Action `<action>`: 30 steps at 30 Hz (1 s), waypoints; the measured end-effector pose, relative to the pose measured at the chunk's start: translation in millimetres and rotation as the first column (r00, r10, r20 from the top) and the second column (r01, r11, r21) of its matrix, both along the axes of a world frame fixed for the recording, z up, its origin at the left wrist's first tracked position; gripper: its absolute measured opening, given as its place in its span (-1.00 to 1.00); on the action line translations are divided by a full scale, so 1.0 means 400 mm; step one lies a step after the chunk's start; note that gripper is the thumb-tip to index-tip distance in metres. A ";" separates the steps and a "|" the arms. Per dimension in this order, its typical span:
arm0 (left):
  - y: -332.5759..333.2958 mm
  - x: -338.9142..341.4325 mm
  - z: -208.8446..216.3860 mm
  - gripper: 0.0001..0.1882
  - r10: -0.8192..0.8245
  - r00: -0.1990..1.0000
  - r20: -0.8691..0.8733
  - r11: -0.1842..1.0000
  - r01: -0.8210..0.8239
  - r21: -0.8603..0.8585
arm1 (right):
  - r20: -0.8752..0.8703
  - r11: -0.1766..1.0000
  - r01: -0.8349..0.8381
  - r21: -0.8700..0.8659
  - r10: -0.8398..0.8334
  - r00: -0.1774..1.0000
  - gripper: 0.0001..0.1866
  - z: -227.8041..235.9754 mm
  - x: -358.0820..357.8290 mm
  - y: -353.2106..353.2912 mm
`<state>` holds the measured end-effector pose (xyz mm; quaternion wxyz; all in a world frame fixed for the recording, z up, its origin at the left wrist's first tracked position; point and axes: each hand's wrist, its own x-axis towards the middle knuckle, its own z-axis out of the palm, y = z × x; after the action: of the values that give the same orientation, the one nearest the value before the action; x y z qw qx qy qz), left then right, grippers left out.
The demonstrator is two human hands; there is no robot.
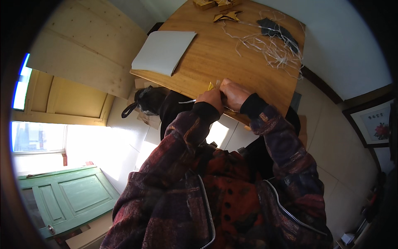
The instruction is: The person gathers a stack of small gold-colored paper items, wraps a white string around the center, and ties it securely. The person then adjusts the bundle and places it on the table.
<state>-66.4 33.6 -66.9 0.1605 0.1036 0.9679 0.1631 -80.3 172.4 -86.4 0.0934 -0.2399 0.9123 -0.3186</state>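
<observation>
My two hands meet close together at the near edge of the wooden table. My left hand [211,99] is closed, with a small yellow piece [210,86], perhaps folded gold paper, sticking up from its fingers. A white string [186,101] comes out on its left side. Right beside it, my right hand [234,95] is closed too, bent in toward the left fingers; whatever it grips is hidden. Farther up the table lie a gold folded paper piece [227,16] and a loose tangle of white strings [269,50] next to a dark grey cloth [277,31].
A stack of white paper sheets [163,52] lies on the left of the wooden table [232,58]. More gold folded pieces [207,4] sit at its far edge. A black bag [150,100] is below the table's left side. A green cabinet door [78,193] stands lower left.
</observation>
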 end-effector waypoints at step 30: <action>-0.006 0.005 0.018 -0.75 -0.033 0.999 0.001 0.998 0.033 0.044 | 0.012 0.994 0.041 0.096 -0.043 0.999 -0.83 0.021 0.004 -0.013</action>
<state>-64.3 31.2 -59.5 0.1616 0.1230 0.9621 0.1818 -78.8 167.4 -77.8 0.1045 -0.2136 0.9307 -0.2780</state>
